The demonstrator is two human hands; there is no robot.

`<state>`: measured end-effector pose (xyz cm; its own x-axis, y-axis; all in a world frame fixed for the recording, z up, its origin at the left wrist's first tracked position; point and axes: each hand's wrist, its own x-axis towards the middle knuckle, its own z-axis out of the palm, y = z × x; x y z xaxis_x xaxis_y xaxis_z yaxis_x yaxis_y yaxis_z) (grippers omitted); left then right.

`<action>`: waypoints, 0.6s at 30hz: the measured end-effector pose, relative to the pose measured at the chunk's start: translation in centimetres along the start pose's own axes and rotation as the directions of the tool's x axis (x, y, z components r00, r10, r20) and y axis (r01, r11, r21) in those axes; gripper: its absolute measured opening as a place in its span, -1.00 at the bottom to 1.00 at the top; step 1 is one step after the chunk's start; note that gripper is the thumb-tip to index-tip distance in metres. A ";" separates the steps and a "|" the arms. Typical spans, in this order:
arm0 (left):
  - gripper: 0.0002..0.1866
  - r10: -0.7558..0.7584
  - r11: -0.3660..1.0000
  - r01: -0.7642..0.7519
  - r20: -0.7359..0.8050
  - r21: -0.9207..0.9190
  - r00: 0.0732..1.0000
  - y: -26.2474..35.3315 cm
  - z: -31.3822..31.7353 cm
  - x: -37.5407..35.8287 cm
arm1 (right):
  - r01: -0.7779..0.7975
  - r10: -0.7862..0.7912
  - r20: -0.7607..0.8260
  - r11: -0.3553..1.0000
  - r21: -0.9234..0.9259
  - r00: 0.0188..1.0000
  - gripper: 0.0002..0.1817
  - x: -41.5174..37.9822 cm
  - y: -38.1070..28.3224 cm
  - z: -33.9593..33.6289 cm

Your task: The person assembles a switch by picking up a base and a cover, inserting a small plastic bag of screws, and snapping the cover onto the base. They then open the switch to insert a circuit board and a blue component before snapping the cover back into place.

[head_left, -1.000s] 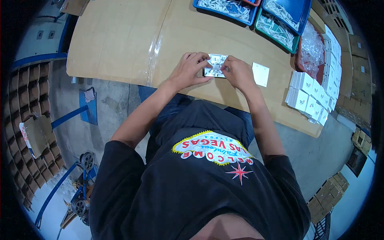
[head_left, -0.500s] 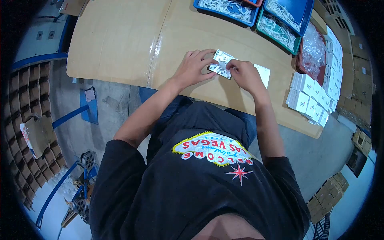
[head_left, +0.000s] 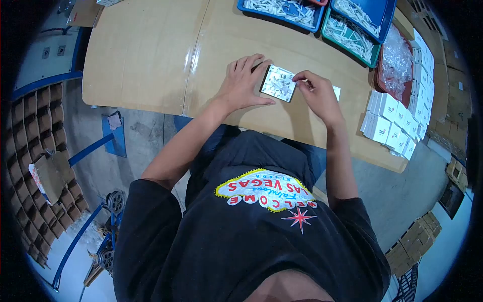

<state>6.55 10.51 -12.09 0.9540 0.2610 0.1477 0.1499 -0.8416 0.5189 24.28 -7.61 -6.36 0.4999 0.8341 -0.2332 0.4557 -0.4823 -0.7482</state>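
Head view: we see a shallow box (head_left: 278,84) of small white pieces, tilted between two hands, near square, its long axis unclear. Left of the box, the left hand (head_left: 244,83) is spread, thumb apart; at its right edge, nearer, the right hand (head_left: 317,94) has fingertips gathered, but we cannot tell if they pinch anything. Cardboard tabletop (head_left: 141,60) stretches leftward from the box, its edge bodyward, a blue tray (head_left: 274,18) beyond.
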 end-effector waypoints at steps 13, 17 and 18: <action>0.04 0.037 0.996 -0.040 0.034 0.076 0.999 0.3 -0.5 0.9 | 0.299 -0.345 -0.349 0.937 -0.180 0.871 -0.78 14.8 -4.4 -9.3; 0.04 0.020 0.991 -0.032 0.088 0.134 0.996 0.2 -0.6 0.9 | 0.318 -0.470 -0.426 0.868 -0.381 0.773 -0.76 25.8 -2.9 -13.0; 0.04 0.012 0.990 -0.027 0.109 0.138 0.994 0.2 -0.5 0.8 | 0.241 -0.473 -0.446 0.842 -0.483 0.760 -0.74 27.9 -3.2 -13.9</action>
<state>7.22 10.81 -11.42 0.9784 0.1974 0.0611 0.1582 -0.9058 0.3930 47.02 13.47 -1.80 0.4926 0.7425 0.4540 0.8597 -0.3341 -0.3864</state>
